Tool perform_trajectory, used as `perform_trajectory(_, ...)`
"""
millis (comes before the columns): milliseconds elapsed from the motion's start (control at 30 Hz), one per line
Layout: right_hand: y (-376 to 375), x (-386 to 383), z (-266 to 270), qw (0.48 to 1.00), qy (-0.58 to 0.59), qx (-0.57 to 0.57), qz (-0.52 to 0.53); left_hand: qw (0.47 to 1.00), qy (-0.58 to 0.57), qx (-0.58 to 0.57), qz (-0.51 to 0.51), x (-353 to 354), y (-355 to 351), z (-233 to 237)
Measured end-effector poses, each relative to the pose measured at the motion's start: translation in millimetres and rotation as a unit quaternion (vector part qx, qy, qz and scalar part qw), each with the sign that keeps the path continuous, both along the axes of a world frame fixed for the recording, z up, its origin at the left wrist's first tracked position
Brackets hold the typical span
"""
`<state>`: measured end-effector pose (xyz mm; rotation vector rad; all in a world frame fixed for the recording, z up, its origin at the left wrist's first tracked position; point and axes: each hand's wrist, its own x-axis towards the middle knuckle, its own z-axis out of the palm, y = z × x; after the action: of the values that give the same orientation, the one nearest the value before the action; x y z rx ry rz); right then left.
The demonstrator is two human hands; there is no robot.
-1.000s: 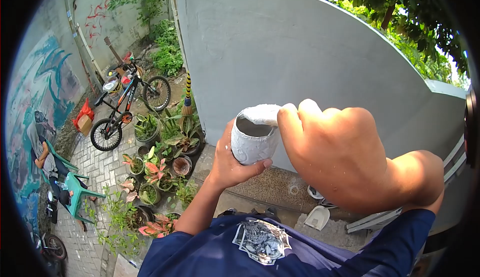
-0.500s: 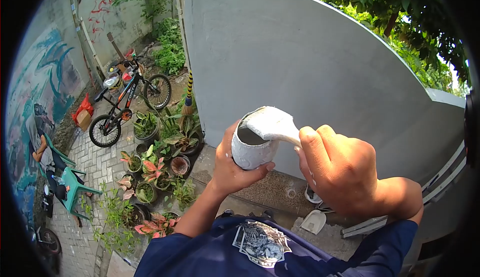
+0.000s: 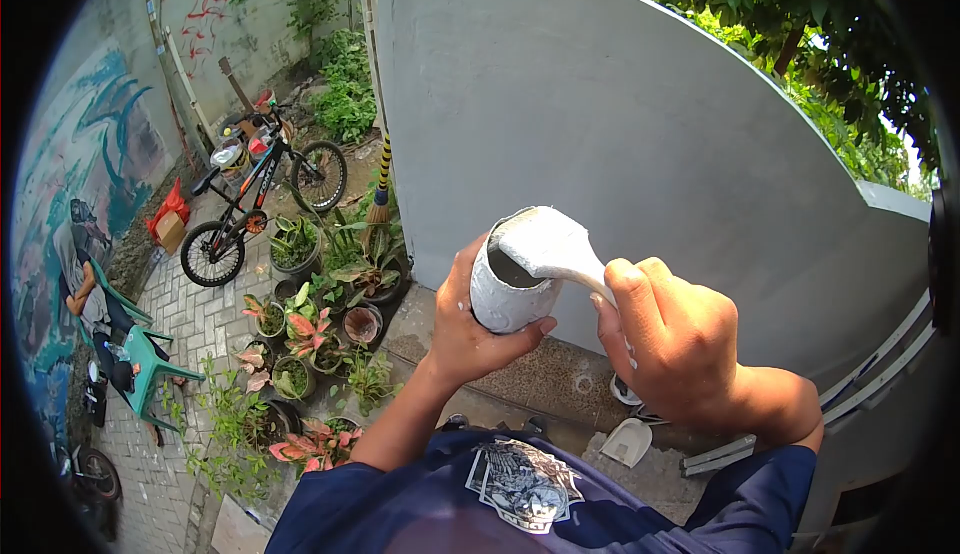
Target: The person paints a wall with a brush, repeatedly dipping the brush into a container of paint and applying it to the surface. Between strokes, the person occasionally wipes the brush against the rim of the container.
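My left hand (image 3: 478,339) is wrapped round a paint-smeared can (image 3: 510,304), tilted so that its dark opening faces me. A paintbrush (image 3: 550,244) coated in white lies across the can's rim, its head overlapping the right side of the opening. The brush's pale handle runs down into my right hand (image 3: 680,329), whose fingers are closed on it. White paint flecks show on fingers of both hands. Behind the can stands a grey wall (image 3: 640,134).
Potted plants (image 3: 300,334) stand on the paving at left, near a bicycle (image 3: 255,189) and a broom (image 3: 378,204). A person (image 3: 90,299) sits by a green chair (image 3: 155,379). A white dustpan-like scoop (image 3: 627,444) lies below my right hand; white rails (image 3: 850,384) lean at right.
The can and my left hand have shifted slightly right. My right forearm has drawn a little inward, while the brush stays at the can's rim.
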<state>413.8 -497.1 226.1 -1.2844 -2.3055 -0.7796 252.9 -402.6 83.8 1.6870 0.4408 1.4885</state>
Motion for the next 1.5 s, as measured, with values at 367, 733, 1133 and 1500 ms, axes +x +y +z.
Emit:
perform_trajectory(367, 4.5, -4.1, -6.3, 1.000, -0.002, -0.001, -0.014, 1.000, 0.000, 0.005, 0.014, 2.8, 3.1, 0.5)
perform_trajectory(733, 7.5, -5.2, 31.6, 0.992, 0.045, -0.104, -0.046, 0.999, 0.035, -0.016, 0.006, -8.1, 14.0, 0.6)
perform_trajectory(1133, 19.1, 3.9, 95.8, 0.922, 0.162, -0.342, -0.087, 0.997, 0.069, 0.044, -0.009, -14.6, 20.1, 5.7)
perform_trajectory(1500, 41.8, 47.7, 98.3, 0.837, 0.288, -0.457, -0.087, 0.997, 0.065, 0.006, -0.045, -19.8, 24.6, -4.3)
